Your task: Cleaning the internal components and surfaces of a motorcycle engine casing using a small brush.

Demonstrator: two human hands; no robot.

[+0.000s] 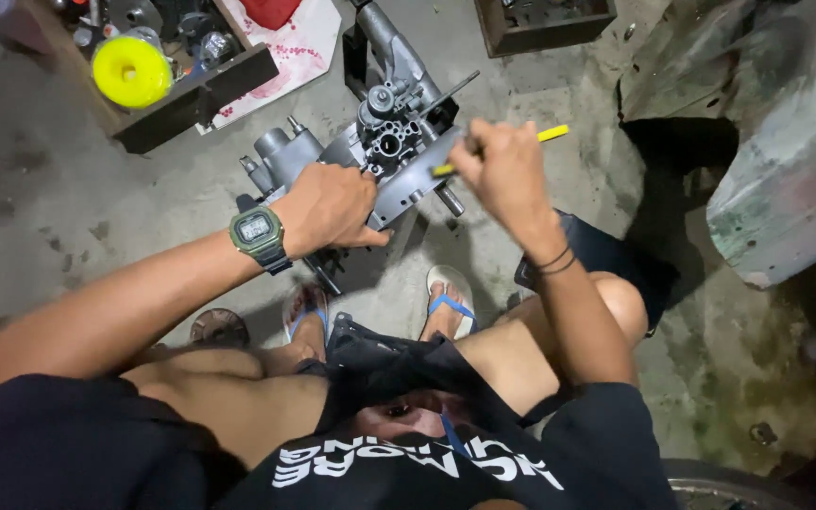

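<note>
A grey metal engine part (391, 142) with several round ports stands on the concrete floor in front of my knees. My left hand (331, 208), with a green digital watch on the wrist, grips the part's lower left side. My right hand (502, 170) is closed around a slim yellow-handled tool (552, 134), whose tip lies against the part's flat dark plate (422, 175). The middle of the tool is hidden by my fingers.
A dark wooden tray (191, 94) holding a yellow spool (131, 71) and small parts lies at the upper left. A second box (545, 24) sits at the top. A large curved grey-green metal shell (786, 179) stands at the right. My feet in sandals (450, 302) rest below the part.
</note>
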